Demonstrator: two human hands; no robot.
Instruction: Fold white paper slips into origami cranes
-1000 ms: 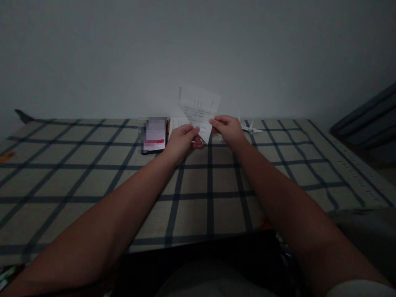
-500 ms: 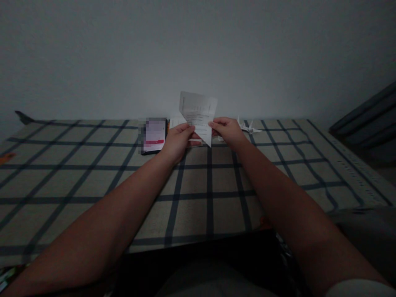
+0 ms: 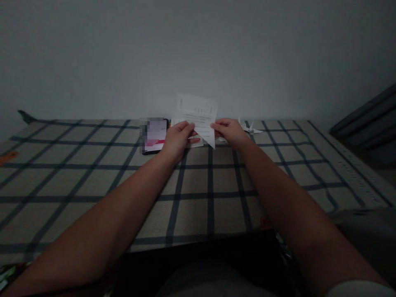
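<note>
Between both hands, a printed sheet of paper [image 3: 199, 115] is held up off the table, its lower edge slanting to a point at the bottom right. My left hand [image 3: 178, 139] pinches its left side between thumb and fingers. On the opposite side, my right hand [image 3: 229, 131] grips the edge in the same way. More pale paper [image 3: 198, 143] lies partly hidden beneath and behind the hands. Just left of my left hand is a tablet-like device [image 3: 154, 136] with a lit screen, part of it pixelated. A folded paper crane [image 3: 251, 127] sits right of my right hand.
A checked cloth [image 3: 198, 177] covers the table, which stands against a grey wall [image 3: 198, 49]. An orange item [image 3: 8, 157] lies at the far left edge. Dark slanted fabric or panels [image 3: 368, 119] stand at the right.
The paper has tilted slightly and its lower tip has shifted a little to the right. Both hands keep their hold. The view has shifted very slightly.
</note>
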